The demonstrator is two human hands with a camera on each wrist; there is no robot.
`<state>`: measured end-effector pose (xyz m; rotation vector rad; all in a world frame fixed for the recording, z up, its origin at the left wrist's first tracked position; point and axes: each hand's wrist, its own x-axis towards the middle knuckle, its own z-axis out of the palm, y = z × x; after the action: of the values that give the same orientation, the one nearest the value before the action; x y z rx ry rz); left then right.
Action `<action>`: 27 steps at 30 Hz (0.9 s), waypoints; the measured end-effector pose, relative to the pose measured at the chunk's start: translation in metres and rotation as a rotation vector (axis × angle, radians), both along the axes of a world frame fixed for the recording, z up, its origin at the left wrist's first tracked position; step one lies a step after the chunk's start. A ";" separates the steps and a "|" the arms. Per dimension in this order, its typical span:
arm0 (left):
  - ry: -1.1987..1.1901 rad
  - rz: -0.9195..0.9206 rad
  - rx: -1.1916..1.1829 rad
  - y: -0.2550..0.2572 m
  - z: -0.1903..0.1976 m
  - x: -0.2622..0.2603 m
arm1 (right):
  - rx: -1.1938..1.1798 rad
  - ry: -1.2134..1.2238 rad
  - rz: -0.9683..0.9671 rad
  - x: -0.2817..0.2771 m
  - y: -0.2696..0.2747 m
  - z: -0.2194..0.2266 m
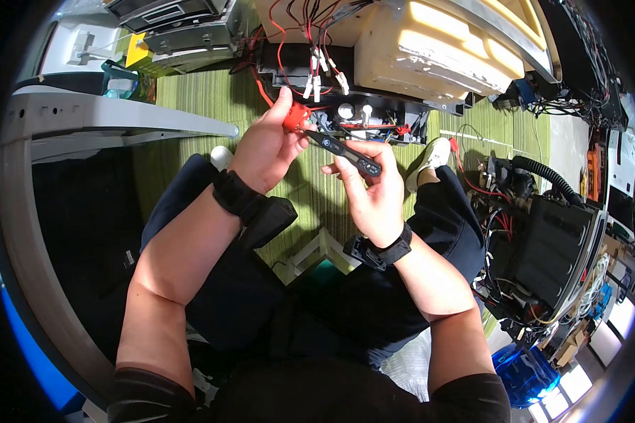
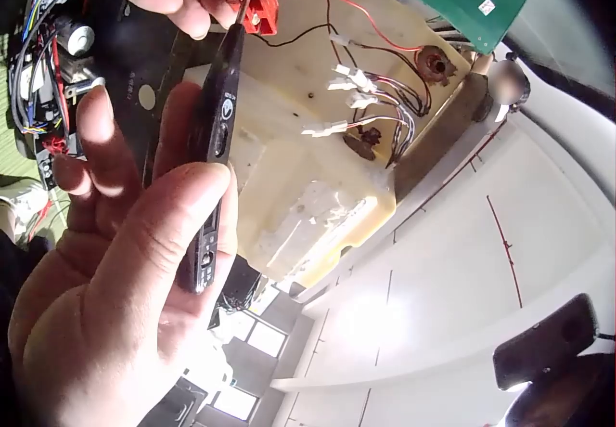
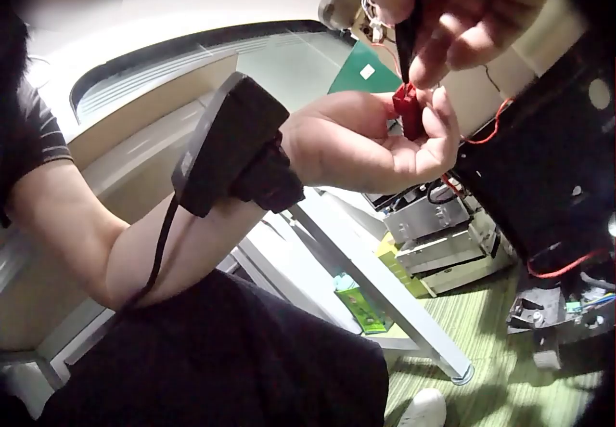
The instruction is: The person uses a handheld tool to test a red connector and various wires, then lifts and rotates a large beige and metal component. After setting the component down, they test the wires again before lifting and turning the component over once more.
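Note:
My left hand (image 1: 264,148) holds a small red plastic connector (image 1: 296,117) between thumb and fingers, above the green floor. In the left wrist view the red connector (image 2: 264,15) shows square openings at its lower end. My right hand (image 1: 375,197) grips a slim black electric screwdriver (image 1: 346,153), with small buttons along its body. The screwdriver's thin tip meets the connector, as the left wrist view shows. In the right wrist view my left hand (image 3: 351,143) cups the connector from below, fingers curled, while the right hand (image 3: 472,23) is above it.
A machine with a cream plastic tank (image 1: 430,53) stands ahead, with white plugs (image 1: 316,84) on loose red and black wires. A grey metal frame (image 1: 127,116) is on the left. On the right sits a black unit (image 1: 554,247) with cables.

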<state>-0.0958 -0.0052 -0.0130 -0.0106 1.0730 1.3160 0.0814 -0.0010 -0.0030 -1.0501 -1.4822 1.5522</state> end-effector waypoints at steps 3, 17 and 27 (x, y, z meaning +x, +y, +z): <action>-0.012 0.008 0.004 0.000 -0.002 0.000 | -0.002 -0.016 -0.004 0.000 0.000 0.002; -0.035 0.004 0.023 0.001 -0.007 -0.001 | 0.008 -0.027 -0.001 0.001 0.001 0.002; 0.005 0.017 -0.026 0.002 0.001 0.000 | 0.050 0.028 -0.069 0.004 0.003 0.009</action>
<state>-0.0958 -0.0030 -0.0120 -0.0360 1.0959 1.3184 0.0857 0.0016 0.0064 -1.0364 -1.4432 1.4689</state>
